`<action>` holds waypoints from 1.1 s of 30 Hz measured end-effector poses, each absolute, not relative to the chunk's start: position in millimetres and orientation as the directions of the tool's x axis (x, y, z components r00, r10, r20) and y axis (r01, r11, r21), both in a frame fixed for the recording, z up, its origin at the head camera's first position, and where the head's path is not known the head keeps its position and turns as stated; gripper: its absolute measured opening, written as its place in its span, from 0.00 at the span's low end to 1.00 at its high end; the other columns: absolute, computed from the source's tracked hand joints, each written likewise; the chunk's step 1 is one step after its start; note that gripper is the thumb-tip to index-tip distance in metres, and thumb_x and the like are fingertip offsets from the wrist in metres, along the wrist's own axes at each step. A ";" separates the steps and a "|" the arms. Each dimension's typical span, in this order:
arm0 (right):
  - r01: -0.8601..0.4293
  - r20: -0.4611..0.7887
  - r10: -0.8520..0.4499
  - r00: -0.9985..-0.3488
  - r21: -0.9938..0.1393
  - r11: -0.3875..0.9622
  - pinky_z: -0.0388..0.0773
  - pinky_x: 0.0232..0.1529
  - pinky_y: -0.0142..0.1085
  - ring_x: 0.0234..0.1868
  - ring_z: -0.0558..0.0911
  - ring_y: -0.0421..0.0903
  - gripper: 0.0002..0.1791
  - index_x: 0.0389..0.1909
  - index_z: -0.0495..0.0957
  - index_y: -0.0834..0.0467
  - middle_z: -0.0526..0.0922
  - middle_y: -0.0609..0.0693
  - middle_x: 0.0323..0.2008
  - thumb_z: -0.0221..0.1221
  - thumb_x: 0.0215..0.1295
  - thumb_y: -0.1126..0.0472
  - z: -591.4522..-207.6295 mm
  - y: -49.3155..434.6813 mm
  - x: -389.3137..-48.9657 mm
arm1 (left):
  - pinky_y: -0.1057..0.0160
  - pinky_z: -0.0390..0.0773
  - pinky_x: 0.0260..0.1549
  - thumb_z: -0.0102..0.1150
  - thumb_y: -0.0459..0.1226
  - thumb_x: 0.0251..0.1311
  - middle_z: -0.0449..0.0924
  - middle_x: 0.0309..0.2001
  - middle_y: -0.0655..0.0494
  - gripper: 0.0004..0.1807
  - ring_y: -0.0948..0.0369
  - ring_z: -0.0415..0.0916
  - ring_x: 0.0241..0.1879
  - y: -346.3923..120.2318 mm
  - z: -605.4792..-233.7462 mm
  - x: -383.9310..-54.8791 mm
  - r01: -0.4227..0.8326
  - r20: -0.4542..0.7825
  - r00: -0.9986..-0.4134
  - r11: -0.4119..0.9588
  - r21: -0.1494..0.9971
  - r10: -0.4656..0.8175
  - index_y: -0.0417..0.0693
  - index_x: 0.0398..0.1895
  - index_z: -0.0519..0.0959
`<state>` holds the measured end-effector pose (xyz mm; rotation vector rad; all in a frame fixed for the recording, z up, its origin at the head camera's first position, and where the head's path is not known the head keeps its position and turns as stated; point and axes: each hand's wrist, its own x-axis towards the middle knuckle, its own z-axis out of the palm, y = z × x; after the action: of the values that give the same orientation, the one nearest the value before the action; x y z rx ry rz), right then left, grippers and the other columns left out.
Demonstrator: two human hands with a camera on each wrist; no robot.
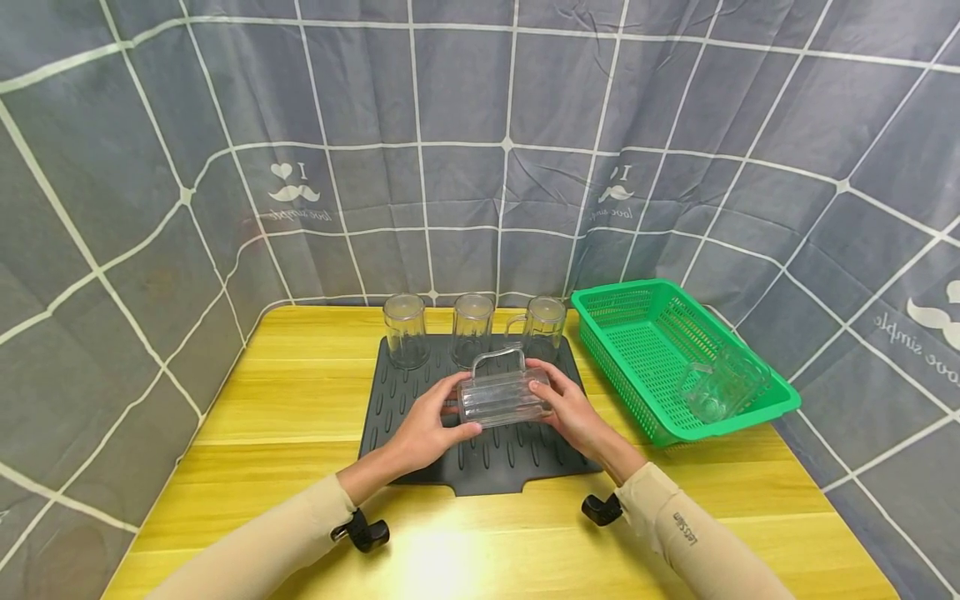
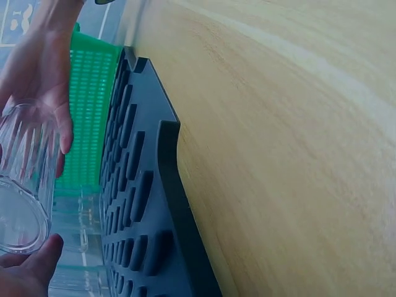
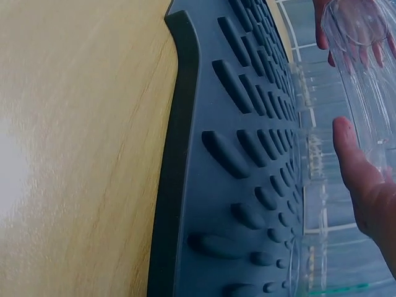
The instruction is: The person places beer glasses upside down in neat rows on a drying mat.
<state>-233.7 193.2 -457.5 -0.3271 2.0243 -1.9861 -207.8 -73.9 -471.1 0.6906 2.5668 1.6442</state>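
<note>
A clear glass mug (image 1: 501, 398) is held on its side above a black ridged drying mat (image 1: 487, 479), its handle facing the back. My left hand (image 1: 431, 427) grips the left end, with the thumb along the near side. The other end is in the grip of my right hand (image 1: 573, 408). In the left wrist view, a round end of the mug (image 2: 23, 216) faces the left thumb. Along the mat's back edge stand three more glass mugs: a left one (image 1: 406, 332), a middle one (image 1: 472, 329) and a right one (image 1: 544, 327), seemingly upside down.
To the right of the mat is a green plastic basket (image 1: 611, 371), with another glass mug (image 1: 716, 392) lying tilted inside. Wooden tabletop (image 1: 300, 375) surrounds the mat. A grey checked curtain (image 1: 465, 183) hangs around the back and sides.
</note>
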 end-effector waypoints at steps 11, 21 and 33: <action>0.088 -0.088 -0.465 -0.881 -0.996 0.021 0.79 0.59 0.52 0.71 0.65 0.67 0.34 0.79 0.53 0.52 0.58 0.67 0.73 0.51 0.79 0.50 -458.4 192.2 -235.4 | 0.48 0.74 0.63 0.70 0.47 0.61 0.70 0.66 0.49 0.40 0.50 0.72 0.65 -85.0 -461.1 -203.2 0.389 0.253 -0.897 0.376 0.841 0.362 0.59 0.75 0.63; 0.031 -0.078 -0.511 -0.856 -0.994 0.101 0.77 0.61 0.53 0.73 0.63 0.63 0.32 0.78 0.55 0.50 0.59 0.60 0.75 0.52 0.78 0.54 -458.2 193.0 -232.8 | 0.43 0.76 0.60 0.69 0.49 0.62 0.71 0.66 0.51 0.39 0.47 0.70 0.66 -102.7 -453.3 -199.4 0.450 0.314 -0.882 0.432 0.781 0.350 0.59 0.75 0.64; -0.064 -0.051 -0.504 -0.862 -0.976 0.209 0.74 0.63 0.56 0.74 0.63 0.63 0.31 0.76 0.59 0.44 0.62 0.55 0.75 0.55 0.77 0.52 -449.9 204.0 -234.9 | 0.43 0.78 0.56 0.69 0.50 0.61 0.71 0.63 0.54 0.40 0.54 0.75 0.56 -128.5 -444.7 -197.5 0.501 0.365 -0.864 0.533 0.681 0.345 0.58 0.75 0.65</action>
<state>-234.9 204.0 -449.9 -0.5302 2.1313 -1.6934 -197.5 -128.5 -444.7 0.8127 2.9105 1.3952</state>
